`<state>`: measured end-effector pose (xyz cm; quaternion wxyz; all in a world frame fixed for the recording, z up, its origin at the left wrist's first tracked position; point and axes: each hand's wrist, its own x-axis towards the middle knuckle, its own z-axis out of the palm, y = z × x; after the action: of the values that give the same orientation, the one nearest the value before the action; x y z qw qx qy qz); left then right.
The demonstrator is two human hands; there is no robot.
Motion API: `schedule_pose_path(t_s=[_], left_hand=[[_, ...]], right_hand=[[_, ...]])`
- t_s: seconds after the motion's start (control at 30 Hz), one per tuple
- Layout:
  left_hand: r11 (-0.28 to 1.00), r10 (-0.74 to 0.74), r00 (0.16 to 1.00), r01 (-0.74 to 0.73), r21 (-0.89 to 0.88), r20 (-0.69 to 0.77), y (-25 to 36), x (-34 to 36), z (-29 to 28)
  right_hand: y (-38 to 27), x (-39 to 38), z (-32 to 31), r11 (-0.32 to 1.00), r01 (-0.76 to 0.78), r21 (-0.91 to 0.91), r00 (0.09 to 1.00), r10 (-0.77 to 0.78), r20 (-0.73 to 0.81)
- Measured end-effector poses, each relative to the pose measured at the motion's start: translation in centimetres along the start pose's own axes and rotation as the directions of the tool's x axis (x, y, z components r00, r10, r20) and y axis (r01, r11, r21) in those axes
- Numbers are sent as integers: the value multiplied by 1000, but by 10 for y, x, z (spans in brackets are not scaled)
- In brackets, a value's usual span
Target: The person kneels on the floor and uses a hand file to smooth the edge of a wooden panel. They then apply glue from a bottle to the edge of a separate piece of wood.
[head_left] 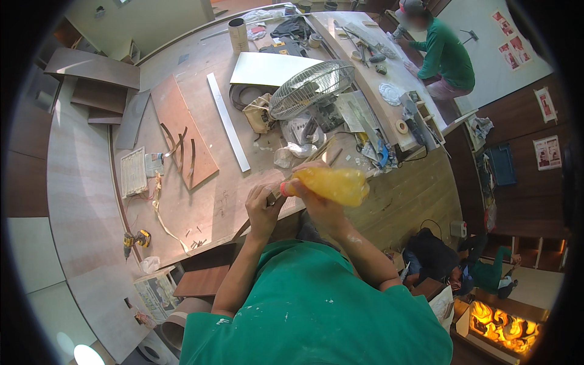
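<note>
Yellow soft plastic squeeze bottle with a red nozzle [333, 184] sits in my right hand [316, 204], held sideways just above the near edge of the pale wooden work surface [213, 207]. Right grip is wrapped tight round the bottle body, nozzle pointing left. Left hand [263, 210] is clenched on a small dark narrow piece [272, 198], right at the nozzle tip; I cannot tell what the piece is.

Step in hand, as I read it: dispensing from the bottle onto that small piece, the two brought tip to tip. Next move would call for a steady squeeze and keeping the nozzle lined up on the narrow piece, since both are held in the air with no support under them.

Around:
- Round wire-caged fan [311, 88] lying tilted on the surface beyond the hands.
- Long white flat strip [228, 121] running diagonally, beside a reddish-brown board [176, 115] that carries several curved dark strips [179, 149].
- Clutter of crumpled plastic bags [292, 149] and small tools just beyond the bottle; closest obstruction.
- Yellow-and-black cordless drill [135, 240] on the floor to the left.
- Another person in a green shirt [447, 55] works at the far end of the surface, well apart from my hands.
</note>
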<state>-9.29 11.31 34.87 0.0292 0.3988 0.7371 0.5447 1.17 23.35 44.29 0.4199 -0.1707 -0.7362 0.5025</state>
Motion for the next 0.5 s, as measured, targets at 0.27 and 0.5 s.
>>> schedule_pose_path(t_s=[0.27, 0.5], left_hand=[[999, 43, 998, -42, 17, -35, 4, 0, -4], [1000, -6, 1000, 6, -2, -2, -6, -10, -11]], right_hand=[[33, -18, 6, 997, -71, -20, 996, 70, -50], [5, -10, 14, 917, 307, -256, 952, -295, 87]])
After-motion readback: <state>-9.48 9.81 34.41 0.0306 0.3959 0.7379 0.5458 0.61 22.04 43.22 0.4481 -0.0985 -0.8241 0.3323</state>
